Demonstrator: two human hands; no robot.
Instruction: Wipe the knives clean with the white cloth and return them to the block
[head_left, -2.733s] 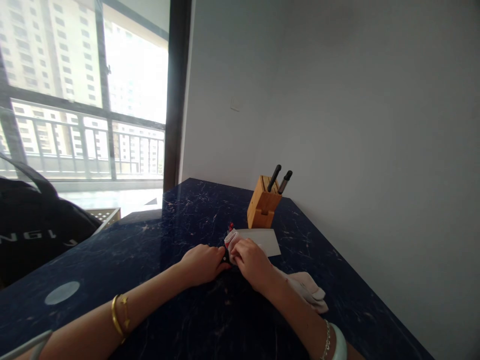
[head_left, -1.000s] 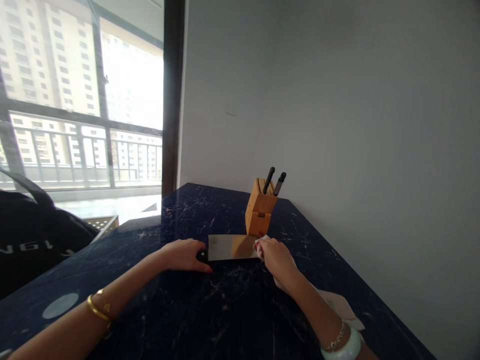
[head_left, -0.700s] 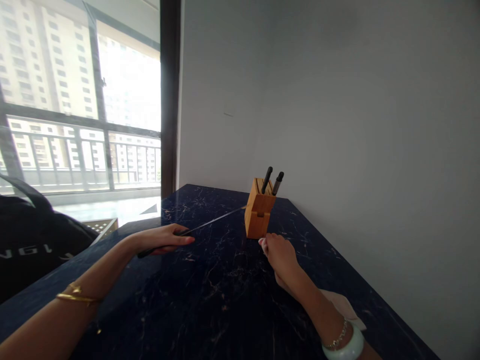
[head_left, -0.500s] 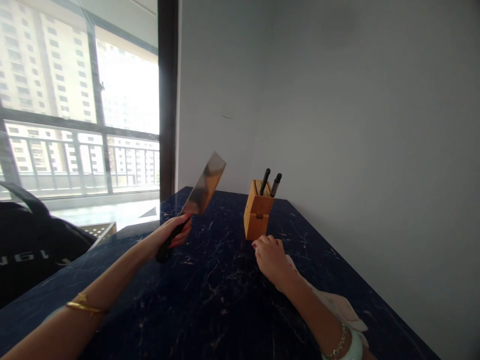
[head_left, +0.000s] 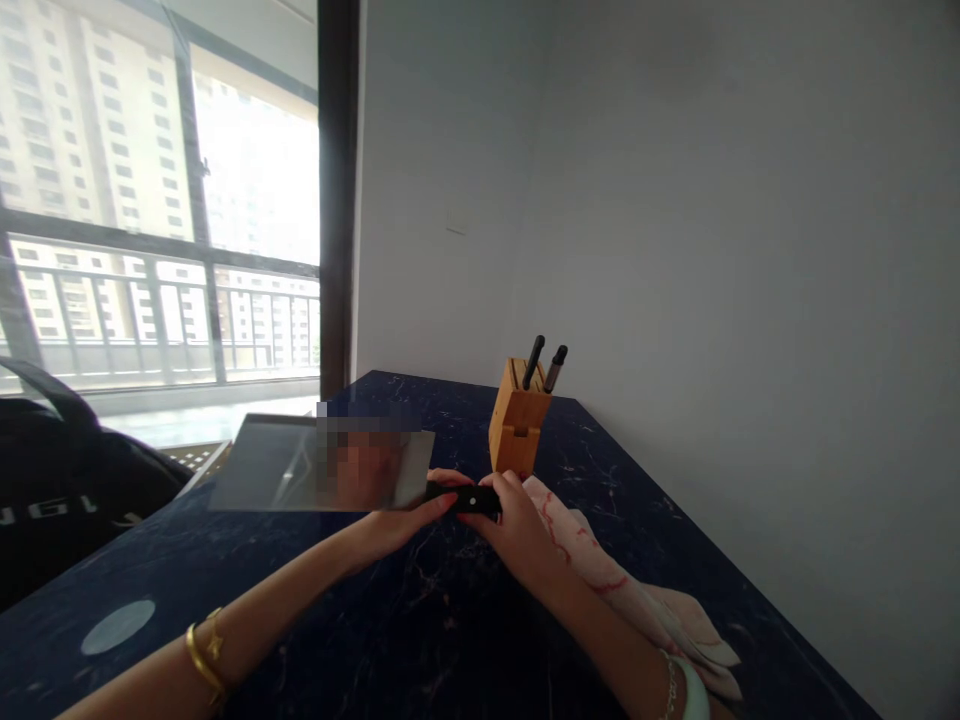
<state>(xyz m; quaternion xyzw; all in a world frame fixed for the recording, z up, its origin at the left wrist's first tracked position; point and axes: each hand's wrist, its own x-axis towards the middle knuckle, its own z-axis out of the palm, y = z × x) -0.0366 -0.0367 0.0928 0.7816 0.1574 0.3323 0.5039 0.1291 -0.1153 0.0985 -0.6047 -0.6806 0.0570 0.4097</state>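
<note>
A wide steel cleaver (head_left: pixel 262 465) hangs level above the dark blue marble table (head_left: pixel 450 630), blade pointing left, black handle to the right. My left hand (head_left: pixel 401 522) pinches it where the blade meets the handle. My right hand (head_left: pixel 514 525) is closed round the handle's end. A pinkish cloth (head_left: pixel 607 570) with red marks lies under my right hand and forearm; whether the fingers also hold it I cannot tell. Just behind my hands stands a wooden knife block (head_left: pixel 516 428) with two black handles sticking out.
A black bag (head_left: pixel 52 480) sits beyond the table's left edge, below a large window. A grey wall runs along the table's right and far sides. A pale round mark (head_left: pixel 118 626) shows on the tabletop near my left forearm.
The cleaver lay flat while my right hand rubbed it with the cloth. My left hand lifted it and swung the blade up, then over to the left. My right hand has taken the handle.
</note>
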